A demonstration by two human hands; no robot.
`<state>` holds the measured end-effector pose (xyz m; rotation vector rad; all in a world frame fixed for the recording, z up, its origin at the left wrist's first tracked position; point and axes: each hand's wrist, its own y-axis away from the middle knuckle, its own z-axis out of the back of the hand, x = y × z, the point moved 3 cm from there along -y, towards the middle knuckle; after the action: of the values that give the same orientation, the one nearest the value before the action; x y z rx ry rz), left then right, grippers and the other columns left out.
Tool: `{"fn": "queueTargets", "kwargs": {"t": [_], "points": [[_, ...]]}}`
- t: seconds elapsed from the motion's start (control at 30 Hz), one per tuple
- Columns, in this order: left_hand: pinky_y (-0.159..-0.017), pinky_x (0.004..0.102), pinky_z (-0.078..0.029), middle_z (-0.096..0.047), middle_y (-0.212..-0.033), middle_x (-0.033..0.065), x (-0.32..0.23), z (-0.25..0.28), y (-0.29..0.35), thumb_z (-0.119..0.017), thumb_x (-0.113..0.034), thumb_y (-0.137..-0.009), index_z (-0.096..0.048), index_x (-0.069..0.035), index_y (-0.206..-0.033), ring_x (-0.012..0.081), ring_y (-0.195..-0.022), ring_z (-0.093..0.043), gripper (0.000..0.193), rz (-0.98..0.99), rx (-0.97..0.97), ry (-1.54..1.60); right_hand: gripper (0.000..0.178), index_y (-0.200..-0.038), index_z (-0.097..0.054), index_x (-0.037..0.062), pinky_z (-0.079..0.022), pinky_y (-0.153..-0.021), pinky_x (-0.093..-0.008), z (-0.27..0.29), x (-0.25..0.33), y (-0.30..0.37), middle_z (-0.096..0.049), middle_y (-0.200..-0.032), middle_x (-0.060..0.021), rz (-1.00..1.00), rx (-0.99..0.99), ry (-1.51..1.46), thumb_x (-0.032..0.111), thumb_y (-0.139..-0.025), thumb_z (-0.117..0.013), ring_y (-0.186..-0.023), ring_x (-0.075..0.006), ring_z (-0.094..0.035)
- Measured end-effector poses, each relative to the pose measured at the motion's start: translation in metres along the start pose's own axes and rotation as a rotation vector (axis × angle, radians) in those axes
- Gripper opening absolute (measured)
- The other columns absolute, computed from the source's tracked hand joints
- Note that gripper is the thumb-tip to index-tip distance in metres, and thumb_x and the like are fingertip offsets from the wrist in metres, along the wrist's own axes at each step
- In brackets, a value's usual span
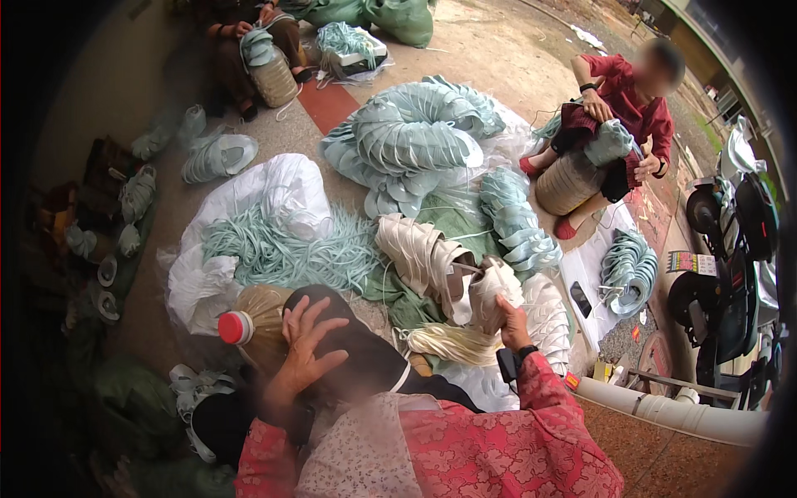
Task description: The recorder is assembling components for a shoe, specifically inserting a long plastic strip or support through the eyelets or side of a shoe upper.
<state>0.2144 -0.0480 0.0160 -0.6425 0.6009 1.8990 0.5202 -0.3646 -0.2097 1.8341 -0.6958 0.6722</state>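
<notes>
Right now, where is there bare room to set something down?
The widest bare ground lies between the green bags and the co-worker in red. A smaller patch sits between the white sack, the blue pile and the red strip. It is crowded around the right hand: white piece in its grip, cream strips close below.

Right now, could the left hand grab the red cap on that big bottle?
Probably yes: the left hand, fingers spread, is just right of the red cap, and nothing seems to block the way.
</notes>
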Motion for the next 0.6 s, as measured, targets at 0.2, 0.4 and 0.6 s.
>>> {"fn": "queueTargets", "kwargs": {"t": [0.2, 0.4, 0.6], "points": [[-0.116, 0.05, 0.005, -0.034, -0.151, 0.0072, 0.004, -0.005, 0.003, -0.063, -0.049, -0.084, -0.061, -0.02, -0.124, 0.0298, -0.147, -0.009, 0.05, -0.062, -0.014, 0.011, 0.049, -0.126, -0.055, -0.0026, -0.049, -0.094, -0.0367, 0.008, 0.124, 0.069, -0.064, -0.117, -0.009, 0.268, 0.229, -0.069, 0.025, -0.088, -0.066, -0.104, -0.0216, -0.063], [-0.117, 0.0471, 0.001, -0.033, -0.152, 0.0078, 0.004, 0.003, 0.031, -0.063, -0.047, -0.085, -0.061, -0.019, -0.124, 0.0299, -0.148, -0.006, 0.048, -0.046, -0.016, 0.047, 0.058, -0.141, -0.04, 0.0004, -0.03, -0.113, -0.0438, -0.021, 0.26, 0.158, -0.044, -0.144, -0.0146, 0.698, 0.586, -0.135, 0.036, -0.097, -0.051, -0.132, -0.0298, -0.042], [-0.117, 0.0442, -0.015, -0.038, -0.15, 0.0105, -0.003, 0.031, 0.078, -0.069, -0.038, -0.083, -0.06, -0.013, -0.125, 0.0283, -0.145, -0.021, 0.05, -0.044, -0.035, 0.236, 0.057, -0.145, -0.038, 0.0082, -0.029, -0.113, -0.0475, -0.101, 0.345, 0.241, -0.044, -0.146, -0.0131, 0.841, 1.33, -0.297, 0.043, -0.1, -0.042, -0.133, -0.031, -0.041]]}}
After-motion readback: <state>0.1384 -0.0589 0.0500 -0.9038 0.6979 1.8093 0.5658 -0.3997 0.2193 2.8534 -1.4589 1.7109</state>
